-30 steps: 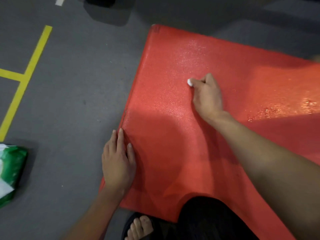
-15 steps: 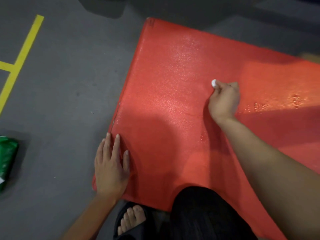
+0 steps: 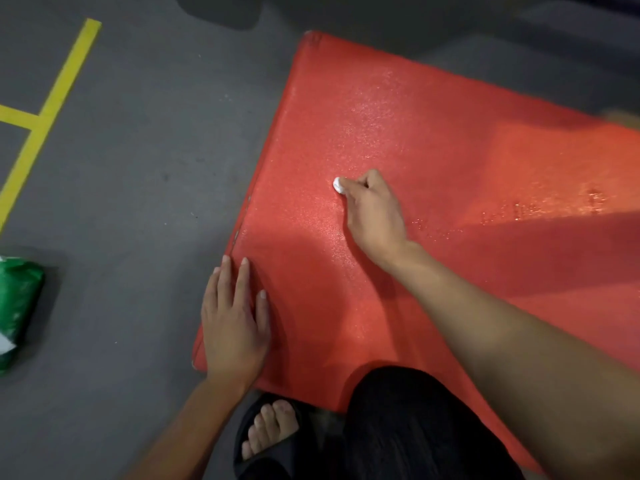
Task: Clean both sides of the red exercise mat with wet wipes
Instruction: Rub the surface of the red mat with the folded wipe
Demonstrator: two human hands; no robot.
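The red mat (image 3: 433, 161) lies flat on the grey floor (image 3: 145, 168), filling the centre and right of the frame. The right hand (image 3: 374, 216) grips a balled white wipe (image 3: 338, 185) against it; the left hand (image 3: 233, 323) presses flat, fingers straight, on its lower-left edge

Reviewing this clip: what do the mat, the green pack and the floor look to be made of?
Mat: probably foam or vinyl; fine pebbled red surface, glistening wet in the light. Green pack: likely thin plastic film; glossy and crinkled, partly cut off at the frame's edge. Floor: seemingly concrete or a hard coating; matte grey with painted yellow lines.
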